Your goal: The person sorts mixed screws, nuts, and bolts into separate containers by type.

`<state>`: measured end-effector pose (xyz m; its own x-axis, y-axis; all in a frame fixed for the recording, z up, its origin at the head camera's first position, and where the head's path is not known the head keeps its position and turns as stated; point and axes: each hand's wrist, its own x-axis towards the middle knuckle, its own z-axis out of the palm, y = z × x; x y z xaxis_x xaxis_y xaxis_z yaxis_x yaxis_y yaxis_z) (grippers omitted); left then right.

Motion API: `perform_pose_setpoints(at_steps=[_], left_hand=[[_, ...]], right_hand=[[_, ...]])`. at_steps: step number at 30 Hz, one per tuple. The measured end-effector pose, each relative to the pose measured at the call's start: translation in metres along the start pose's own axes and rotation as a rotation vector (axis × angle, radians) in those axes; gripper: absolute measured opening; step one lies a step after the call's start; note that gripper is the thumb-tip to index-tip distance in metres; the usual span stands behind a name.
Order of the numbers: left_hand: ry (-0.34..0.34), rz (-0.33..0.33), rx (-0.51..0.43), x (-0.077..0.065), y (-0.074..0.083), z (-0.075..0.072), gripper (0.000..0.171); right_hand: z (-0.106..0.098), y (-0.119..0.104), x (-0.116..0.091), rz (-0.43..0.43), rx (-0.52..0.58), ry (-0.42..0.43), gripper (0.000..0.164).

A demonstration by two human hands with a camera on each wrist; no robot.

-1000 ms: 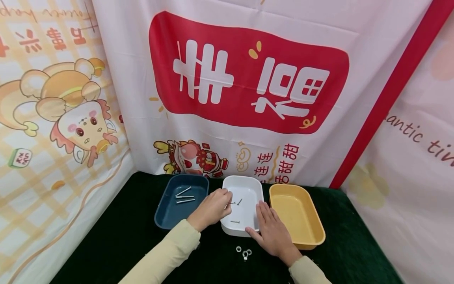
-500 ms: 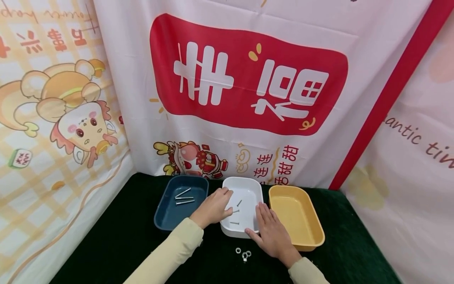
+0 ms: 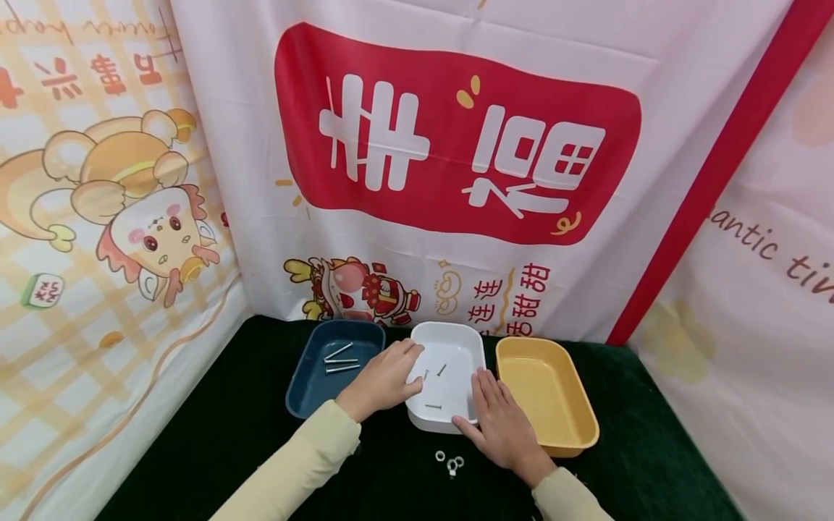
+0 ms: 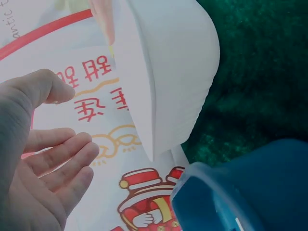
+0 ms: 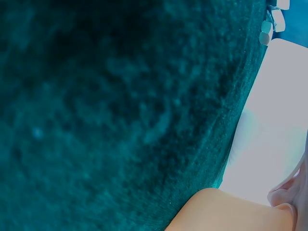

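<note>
My left hand [image 3: 384,380] hovers over the left rim of the white tray [image 3: 449,340]. In the left wrist view its thumb and fingers are apart with nothing between them, beside the tray's raised side. Three small screws lie in the white tray: one slanted screw [image 3: 441,370], one screw close to the left thumb [image 3: 426,375], and one screw near the front wall [image 3: 433,407]. My right hand [image 3: 504,427] rests with straight fingers along the tray's right rim, its thumb at the front corner.
Left of the white tray stands a blue tray [image 3: 301,394] holding three longer bolts [image 3: 342,360]. To the right is a yellow tray [image 3: 541,383]. Several metal nuts [image 3: 452,464] lie on the dark green cloth [image 3: 391,477] in front. A printed curtain [image 3: 456,253] hangs behind the trays.
My left hand's fingers have loosened from a pinch above the white tray, and the hand has drawn slightly left. The screw near it has shifted. My right hand stays in place.
</note>
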<state>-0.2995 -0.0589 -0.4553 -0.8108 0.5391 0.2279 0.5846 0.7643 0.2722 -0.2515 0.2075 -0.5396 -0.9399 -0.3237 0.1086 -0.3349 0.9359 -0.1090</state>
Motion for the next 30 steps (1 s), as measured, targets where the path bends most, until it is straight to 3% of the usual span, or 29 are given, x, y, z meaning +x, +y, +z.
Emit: perform_pose_setpoints(at_steps=[17, 30], left_hand=[[-0.074, 0.038, 0.005, -0.037, 0.008, -0.023, 0.052], [-0.17, 0.057, -0.018, -0.073, 0.015, -0.021, 0.051]], right_hand=[[0.001, 0.001, 0.0, -0.006, 0.005, -0.003, 0.099], [-0.005, 0.004, 0.001, -0.006, 0.063, -0.047, 0.096]])
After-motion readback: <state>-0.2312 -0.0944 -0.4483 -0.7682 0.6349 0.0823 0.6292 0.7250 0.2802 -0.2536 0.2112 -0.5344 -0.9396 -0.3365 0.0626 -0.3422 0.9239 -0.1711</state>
